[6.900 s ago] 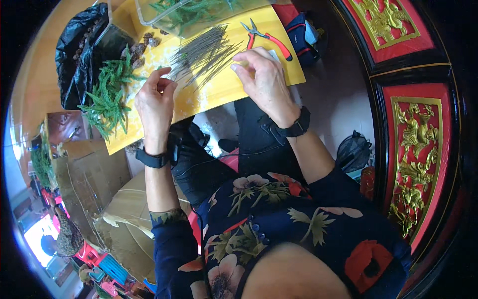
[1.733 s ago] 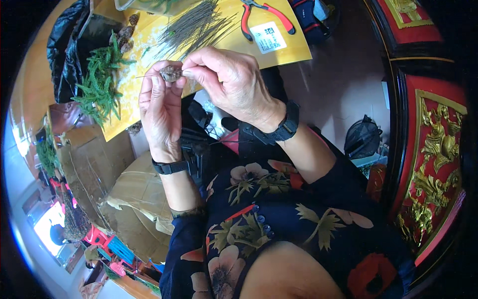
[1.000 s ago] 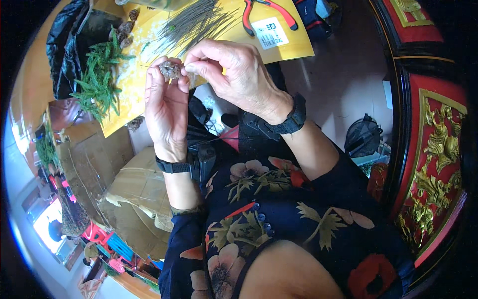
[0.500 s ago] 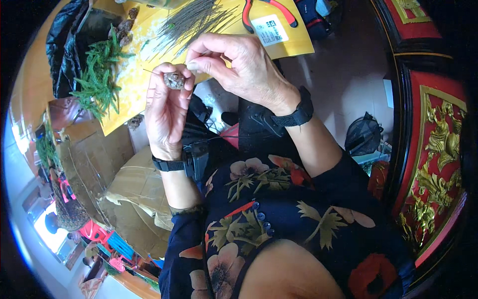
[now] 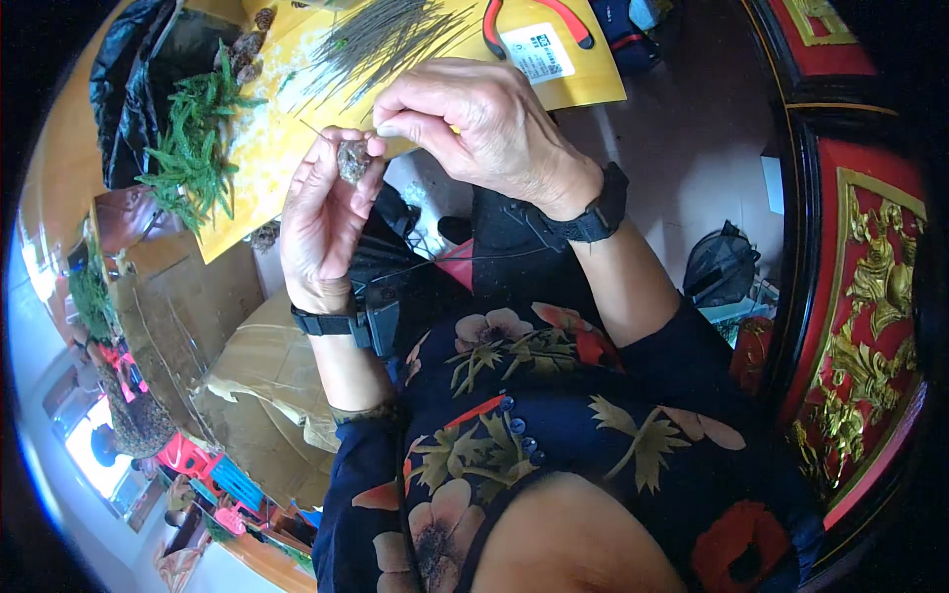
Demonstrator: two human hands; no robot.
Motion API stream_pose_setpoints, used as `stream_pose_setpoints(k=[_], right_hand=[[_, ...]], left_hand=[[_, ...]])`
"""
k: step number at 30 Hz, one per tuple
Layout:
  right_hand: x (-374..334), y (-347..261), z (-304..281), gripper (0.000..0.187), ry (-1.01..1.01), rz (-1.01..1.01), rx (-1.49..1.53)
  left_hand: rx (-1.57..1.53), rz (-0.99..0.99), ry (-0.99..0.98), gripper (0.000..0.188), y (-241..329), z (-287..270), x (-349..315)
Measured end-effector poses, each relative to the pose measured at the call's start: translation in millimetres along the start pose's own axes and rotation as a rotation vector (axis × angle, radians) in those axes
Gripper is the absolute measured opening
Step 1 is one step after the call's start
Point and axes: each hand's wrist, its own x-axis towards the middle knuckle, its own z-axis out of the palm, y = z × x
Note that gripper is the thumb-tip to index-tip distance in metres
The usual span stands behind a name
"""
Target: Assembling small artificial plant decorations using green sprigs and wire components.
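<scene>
A small brown pine cone (image 5: 354, 161) sits in my left hand (image 5: 321, 212), its fingers and thumb closed around it. From beside the cone a thin dark wire (image 5: 310, 128) sticks out to the upper left, partly hidden by my fingers. My right hand (image 5: 474, 114) pinches thumb and forefinger together just right of the cone, seemingly on the wire's other end, though the fingertips mostly cover it. Beyond my hands, many loose dark wires (image 5: 386, 44) lie on a yellow sheet (image 5: 267, 178).
Red-handled pliers (image 5: 563, 20) and a white label (image 5: 537, 52) are at the sheet's far right. Green artificial sprigs (image 5: 193, 148), more pine cones (image 5: 242, 54) and a black plastic bag (image 5: 124, 109) lie at the left. Cardboard (image 5: 188, 326) stands nearer; a carved red-and-gold panel (image 5: 880, 316) is at the right.
The pine cone has tilted and turned in my left fingers. Both hands have shifted slightly, the left wrist moving a little left and the right hand rising a little, still pinching.
</scene>
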Motion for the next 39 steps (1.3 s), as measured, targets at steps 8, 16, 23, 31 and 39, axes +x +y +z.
stream_pose_setpoints(k=[8,16,23,31,39], right_hand=[[-2,2,5,0.004,0.028,-0.017,-0.112],[-2,1,9,0.004,0.042,0.064,0.01],[-2,1,6,0.004,0.047,0.067,0.031],[1,0,2,0.004,-0.002,-0.023,0.03],[-2,-4,8,0.007,0.033,0.19,0.122]], left_hand=[[0.143,0.124,0.118,0.021,-5,5,5],[0.193,0.176,0.048,0.023,-5,10,3],[0.154,0.15,-0.039,0.025,-2,8,1],[0.128,0.012,0.011,0.025,3,2,-3],[0.004,0.041,0.034,0.026,2,3,-2]])
